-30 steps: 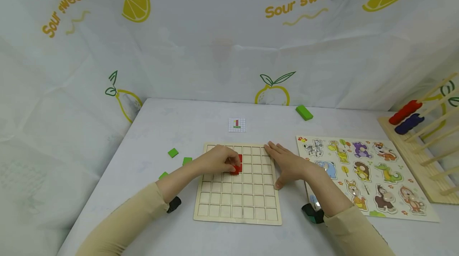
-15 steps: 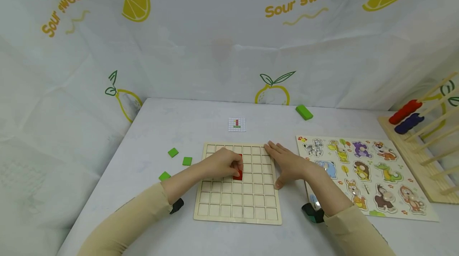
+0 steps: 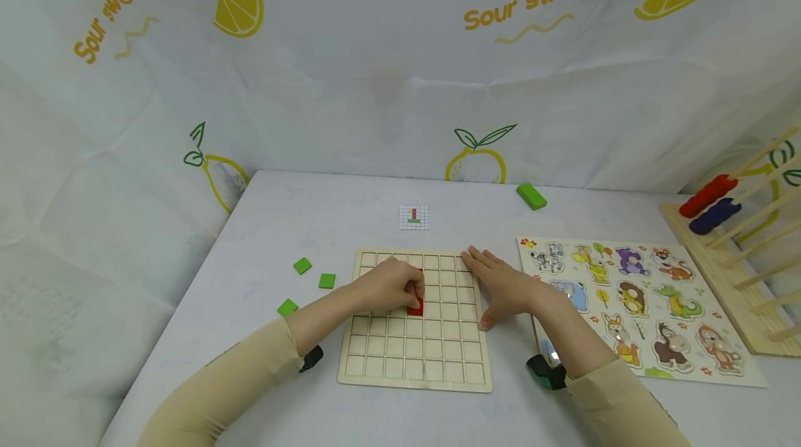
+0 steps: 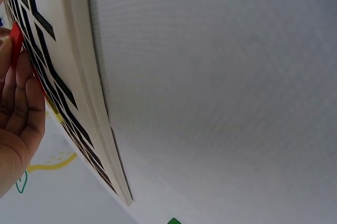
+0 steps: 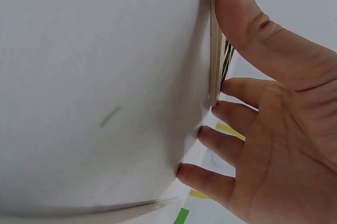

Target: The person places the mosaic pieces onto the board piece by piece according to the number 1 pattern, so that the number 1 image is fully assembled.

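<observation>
My left hand [image 3: 393, 285] pinches a red square tile [image 3: 416, 308] over the middle of the wooden grid board [image 3: 414, 386]. In the left wrist view, that tile stands tilted between thumb and fingertips, close to the grid. Behind the fingers, another red piece and a yellow piece [image 4: 55, 109] show on the board, partly hidden by the hand. My right hand [image 3: 503, 287] rests at the board's right edge with fingers spread. Its thumb lies at the near part of that edge, and some fingertips touch the tabletop, as the right wrist view shows.
Three green tiles [image 3: 327, 281] lie left of the board. A small pattern card [image 3: 405, 226] is behind it, and a green block [image 3: 531, 196] sits farther back. On the right are an animal puzzle [image 3: 647, 315] and a wooden peg rack [image 3: 760, 339] with red and blue beads.
My left hand has shifted slightly right and toward me, with the red tile now one cell nearer on the grid. The right hand keeps its place.
</observation>
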`<state>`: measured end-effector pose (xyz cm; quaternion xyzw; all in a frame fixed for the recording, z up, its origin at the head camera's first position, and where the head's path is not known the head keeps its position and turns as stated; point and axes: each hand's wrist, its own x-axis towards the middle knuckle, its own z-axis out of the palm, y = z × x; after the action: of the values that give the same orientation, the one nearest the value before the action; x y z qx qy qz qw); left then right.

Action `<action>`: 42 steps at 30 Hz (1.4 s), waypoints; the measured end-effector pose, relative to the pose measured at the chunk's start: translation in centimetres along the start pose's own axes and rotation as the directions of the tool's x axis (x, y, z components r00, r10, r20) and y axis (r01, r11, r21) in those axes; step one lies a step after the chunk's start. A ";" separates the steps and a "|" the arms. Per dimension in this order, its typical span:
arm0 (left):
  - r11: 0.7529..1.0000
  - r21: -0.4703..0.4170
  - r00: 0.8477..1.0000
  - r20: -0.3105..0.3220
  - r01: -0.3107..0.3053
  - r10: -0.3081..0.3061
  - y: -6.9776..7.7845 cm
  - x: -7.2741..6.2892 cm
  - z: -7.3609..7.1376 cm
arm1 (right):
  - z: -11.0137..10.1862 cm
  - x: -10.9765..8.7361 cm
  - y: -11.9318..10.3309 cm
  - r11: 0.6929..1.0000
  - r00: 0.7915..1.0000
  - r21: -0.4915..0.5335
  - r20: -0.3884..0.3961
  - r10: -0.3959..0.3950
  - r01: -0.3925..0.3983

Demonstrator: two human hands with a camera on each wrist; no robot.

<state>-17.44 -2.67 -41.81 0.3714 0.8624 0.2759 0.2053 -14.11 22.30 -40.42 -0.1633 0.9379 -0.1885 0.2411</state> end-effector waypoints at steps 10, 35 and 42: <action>0.999 0.033 1.000 0.005 0.010 -0.010 0.0 -0.1 0.1 | -0.1 0.0 0.0 1.000 1.000 0.001 -0.001 -0.002 0.002; 0.993 0.112 1.000 -0.004 -0.022 0.023 0.0 0.0 0.2 | 0.0 0.2 0.2 1.000 1.000 0.005 -0.005 0.001 -0.001; 0.994 0.105 1.000 -0.019 -0.004 0.006 -0.2 -0.6 -0.8 | 0.2 0.2 0.3 1.000 1.000 -0.002 -0.003 -0.001 0.001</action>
<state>-17.62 -3.47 -41.25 0.3811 0.8767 0.2343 0.1766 -14.31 22.45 -40.78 -0.1639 0.9383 -0.1880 0.2394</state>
